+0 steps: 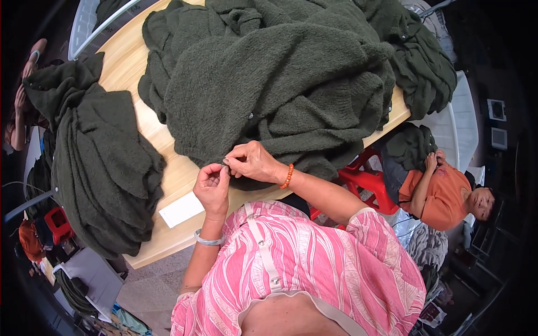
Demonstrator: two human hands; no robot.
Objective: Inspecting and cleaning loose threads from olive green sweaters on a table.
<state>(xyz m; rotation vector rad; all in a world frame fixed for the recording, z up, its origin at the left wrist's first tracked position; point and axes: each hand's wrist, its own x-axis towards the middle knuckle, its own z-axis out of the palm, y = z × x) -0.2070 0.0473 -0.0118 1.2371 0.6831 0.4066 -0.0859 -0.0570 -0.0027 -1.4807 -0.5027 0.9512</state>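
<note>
My left hand (pixel 211 189) and my right hand (pixel 255 162) meet at the near edge of a large heap of dark green knitted garments (pixel 224 89). Thumb and forefinger are pinched together on each hand, their tips almost touching. Whatever lies between the fingertips is too small to make out. Just beyond my right hand, a small shiny button (pixel 251 115) shows on the knit. The heap rests on a light wooden table (pixel 120 73). Near my left wrist, a white slip of paper (pixel 182 210) lies on the wood.
A second pile of green garments (pixel 103 168) hangs over the table's left edge; another (pixel 423 61) drapes off the right. A red stool (pixel 367 178) stands beyond my right arm. At right, a seated person in orange (pixel 443 193) handles green knit. Another person's arms (pixel 21 106) show far left.
</note>
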